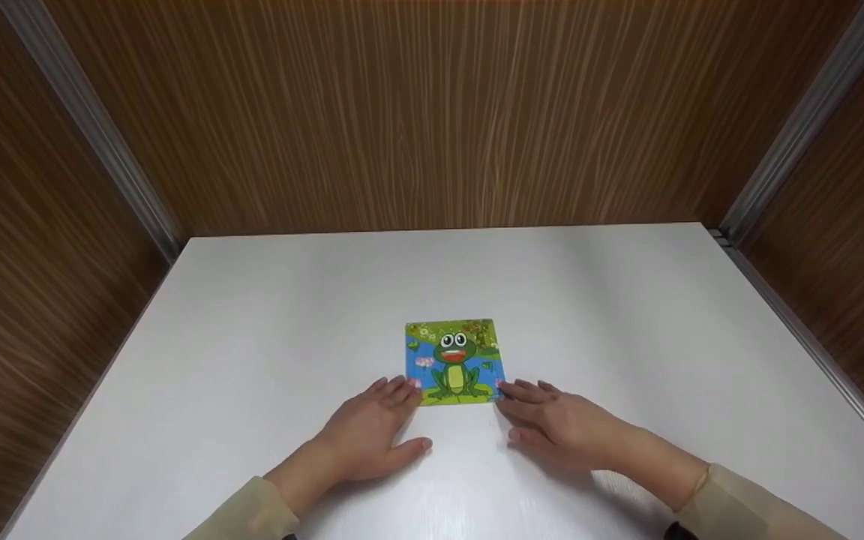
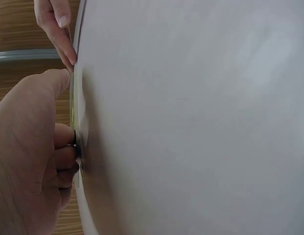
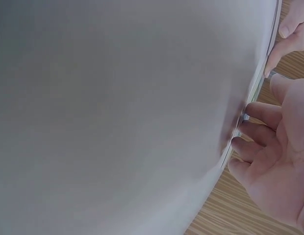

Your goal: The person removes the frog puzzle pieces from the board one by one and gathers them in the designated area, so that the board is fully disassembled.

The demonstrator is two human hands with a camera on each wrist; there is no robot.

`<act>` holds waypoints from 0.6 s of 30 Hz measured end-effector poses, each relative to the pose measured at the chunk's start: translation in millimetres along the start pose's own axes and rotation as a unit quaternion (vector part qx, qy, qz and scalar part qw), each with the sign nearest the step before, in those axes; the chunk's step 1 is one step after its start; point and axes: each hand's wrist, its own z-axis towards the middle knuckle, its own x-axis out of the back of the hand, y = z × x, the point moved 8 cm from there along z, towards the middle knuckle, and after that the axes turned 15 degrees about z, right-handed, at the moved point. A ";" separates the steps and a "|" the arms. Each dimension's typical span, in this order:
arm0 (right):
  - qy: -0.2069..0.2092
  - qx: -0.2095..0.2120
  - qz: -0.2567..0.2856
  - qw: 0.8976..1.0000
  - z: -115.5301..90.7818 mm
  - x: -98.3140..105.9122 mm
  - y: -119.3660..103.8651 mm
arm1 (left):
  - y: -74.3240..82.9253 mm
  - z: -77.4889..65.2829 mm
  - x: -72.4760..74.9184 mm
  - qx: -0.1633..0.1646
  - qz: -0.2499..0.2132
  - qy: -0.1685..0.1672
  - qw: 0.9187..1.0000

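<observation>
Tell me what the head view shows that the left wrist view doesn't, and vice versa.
Only the head view shows the frog picture on the square card and the pale sleeves. Only the left wrist view shows the palm side of the left hand. Both show that hand, the right hand, the white table and brown wood-grain panels.

Card point(image 1: 456, 363) on table point(image 1: 289, 300) (wall point(image 1: 432, 112) behind)

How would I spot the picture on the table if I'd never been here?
Find the white table before the brown wall. By the left hand and right hand lies the square picture. Only it shows a grinning green frog.
</observation>
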 end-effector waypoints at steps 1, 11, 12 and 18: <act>0.000 0.002 -0.001 1.000 -2.1 -0.2 -1.0 | 2.0 -1.1 0.4 -0.003 0.001 0.000 1.000; -0.010 -0.017 -0.007 1.000 -22.7 -4.7 -11.2 | 18.0 -13.5 7.2 -0.017 0.009 0.004 1.000; -0.010 -0.011 -0.008 1.000 -24.3 -5.2 -13.3 | 19.1 -15.2 7.7 -0.018 0.009 0.005 1.000; -0.016 0.012 -0.015 1.000 -30.8 -9.6 -22.7 | 24.1 -26.6 9.3 -0.019 0.016 0.002 1.000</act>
